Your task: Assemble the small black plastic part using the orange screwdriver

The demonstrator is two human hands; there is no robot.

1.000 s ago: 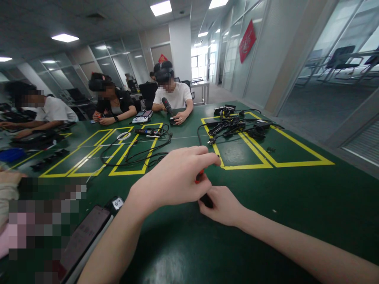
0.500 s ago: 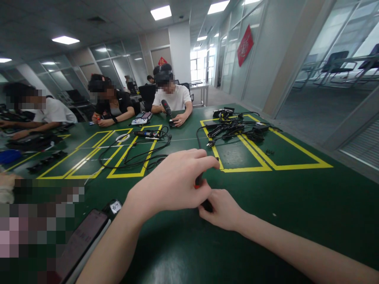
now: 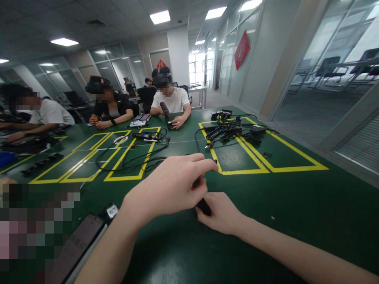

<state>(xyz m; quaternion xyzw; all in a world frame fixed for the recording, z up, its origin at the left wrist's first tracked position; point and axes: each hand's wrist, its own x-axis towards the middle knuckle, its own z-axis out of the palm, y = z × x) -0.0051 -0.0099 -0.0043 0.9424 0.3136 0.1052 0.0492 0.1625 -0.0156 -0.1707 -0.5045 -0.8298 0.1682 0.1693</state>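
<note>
Near the middle of the view, my left hand (image 3: 174,179) is closed, with thumb and fingers curled round a dark tool handle (image 3: 196,182). Most of that handle is covered by the fingers, so its exact kind does not show. Just below and to the right, my right hand (image 3: 220,213) grips a small black part (image 3: 204,206) low over the table. Its lower side and far end are hidden by both hands. The left thumb is right above the black part, and the two hands touch or nearly touch.
A green table (image 3: 293,209) carries yellow tape outlines (image 3: 245,172). Black cables (image 3: 227,129) lie in a heap ahead on the right; a corded screwdriver (image 3: 143,136) lies ahead on the left. By my left forearm is a phone (image 3: 79,244). Several people work across the table.
Both hands keep their hold and have shifted very little. The orange patch seen at the handle earlier is now hardly visible. The whole view has tilted slightly.
</note>
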